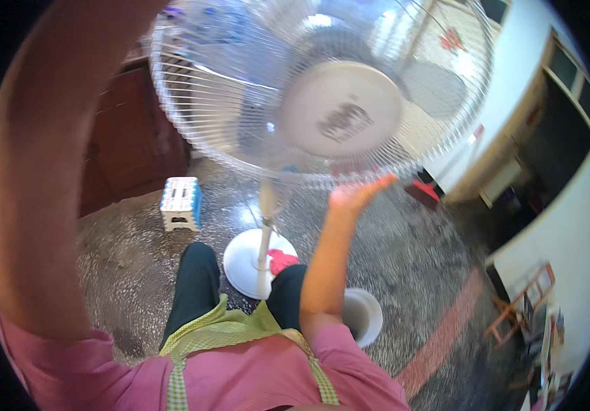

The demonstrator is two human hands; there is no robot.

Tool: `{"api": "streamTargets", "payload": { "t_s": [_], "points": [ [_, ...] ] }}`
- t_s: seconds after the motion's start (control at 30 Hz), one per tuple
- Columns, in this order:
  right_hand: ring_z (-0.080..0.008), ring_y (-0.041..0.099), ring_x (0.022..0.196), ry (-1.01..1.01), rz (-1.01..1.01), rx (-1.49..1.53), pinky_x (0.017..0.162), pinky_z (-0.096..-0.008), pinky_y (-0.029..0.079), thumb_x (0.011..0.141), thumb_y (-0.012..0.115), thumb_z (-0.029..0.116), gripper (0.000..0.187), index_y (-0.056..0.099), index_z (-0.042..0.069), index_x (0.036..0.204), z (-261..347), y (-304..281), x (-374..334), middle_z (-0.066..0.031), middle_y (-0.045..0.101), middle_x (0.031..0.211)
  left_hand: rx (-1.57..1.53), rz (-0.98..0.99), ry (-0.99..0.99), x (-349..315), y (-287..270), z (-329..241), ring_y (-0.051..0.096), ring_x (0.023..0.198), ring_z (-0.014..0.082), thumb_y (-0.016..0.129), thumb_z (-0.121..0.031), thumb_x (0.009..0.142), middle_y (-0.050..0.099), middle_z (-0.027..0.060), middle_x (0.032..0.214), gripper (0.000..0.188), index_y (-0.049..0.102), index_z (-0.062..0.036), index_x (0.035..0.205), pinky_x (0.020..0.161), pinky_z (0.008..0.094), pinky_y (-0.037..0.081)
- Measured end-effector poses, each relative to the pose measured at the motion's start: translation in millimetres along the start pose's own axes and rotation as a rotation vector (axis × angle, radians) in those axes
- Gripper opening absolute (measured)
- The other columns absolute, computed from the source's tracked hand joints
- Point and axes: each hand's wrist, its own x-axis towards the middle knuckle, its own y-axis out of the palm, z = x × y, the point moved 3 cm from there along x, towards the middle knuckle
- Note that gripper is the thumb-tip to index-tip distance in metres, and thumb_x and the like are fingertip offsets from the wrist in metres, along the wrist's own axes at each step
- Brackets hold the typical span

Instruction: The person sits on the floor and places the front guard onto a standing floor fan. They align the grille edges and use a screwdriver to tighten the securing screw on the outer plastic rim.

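A standing fan's round wire cage [171, 113] fills the upper middle, tilted toward me. Its pale centre disc [341, 109] bears a dark printed mark, and blades [435, 89] show through the wires. At the cage's lower rim is my right hand [362, 194], touching or nearly touching the wires, with its fingers stretched out toward the right. My left arm rises along the left side and leaves the picture at the top, so my left hand is out of sight. Below the cage, the fan's pole [265, 226] stands on a round white base [243, 264]. A pink cloth [282, 262] lies at the base.
Left of the fan stands a small white and blue stool [181, 204], before a dark brown cabinet [134, 137]. A whitish bucket [371, 318] is close by my right elbow. Farther right are a red dustpan [423, 194], a doorway [548, 137] and a wooden frame [524, 305].
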Motion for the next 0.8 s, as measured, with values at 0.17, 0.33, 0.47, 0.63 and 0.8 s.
{"api": "streamTargets", "payload": {
  "t_s": [0.17,0.33,0.47,0.63,0.8],
  "points": [
    [-0.0292,0.025,0.121,-0.056,-0.004,0.010,0.093,-0.0524,0.026,0.057,0.049,0.077,0.106,0.013,0.013,0.134,24,-35,21,-0.0121,0.019,0.135,-0.067,0.118,0.026,13,2,-16,0.045,0.105,0.0317,0.039,-0.039,0.086,0.042,0.0200,0.121,0.046,0.047,-0.0074,0.118,0.084,0.0419,0.038],
    [-0.0321,0.014,0.127,-0.061,-0.081,-0.046,0.099,-0.0525,0.018,0.068,0.040,0.073,0.096,0.006,0.013,0.135,15,6,-13,-0.0116,0.008,0.140,-0.160,0.230,-0.083,4,-8,-2,0.038,0.115,0.0315,0.036,-0.039,0.087,0.039,0.0196,0.126,0.043,0.048,-0.0122,0.119,0.095,0.0434,0.030],
    [-0.0312,0.009,0.128,-0.120,-0.130,-0.089,0.101,-0.0519,0.012,0.069,0.040,0.072,0.097,0.001,0.014,0.136,15,2,-8,-0.0117,0.001,0.141,-0.229,0.231,-0.679,59,4,-28,0.043,0.111,0.0321,0.037,-0.036,0.087,0.039,0.0227,0.124,0.043,0.044,-0.0103,0.121,0.095,0.0433,0.032],
    [-0.0308,0.010,0.128,-0.072,0.055,-0.007,0.101,-0.0515,0.013,0.070,0.038,0.071,0.095,0.002,0.014,0.136,22,-9,8,-0.0126,0.004,0.141,-0.271,0.195,-0.093,26,0,-1,0.051,0.100,0.0309,0.040,-0.033,0.086,0.043,0.0233,0.120,0.045,0.042,-0.0034,0.120,0.080,0.0390,0.046],
    [-0.0317,0.015,0.126,-0.006,-0.066,-0.012,0.098,-0.0517,0.019,0.074,0.036,0.069,0.088,0.005,0.015,0.136,22,8,-5,-0.0129,0.009,0.140,-0.511,0.324,-0.010,31,3,28,0.046,0.108,0.0282,0.039,-0.042,0.085,0.038,0.0222,0.125,0.056,0.034,-0.0044,0.127,0.084,0.0433,0.041]
  ]
}}
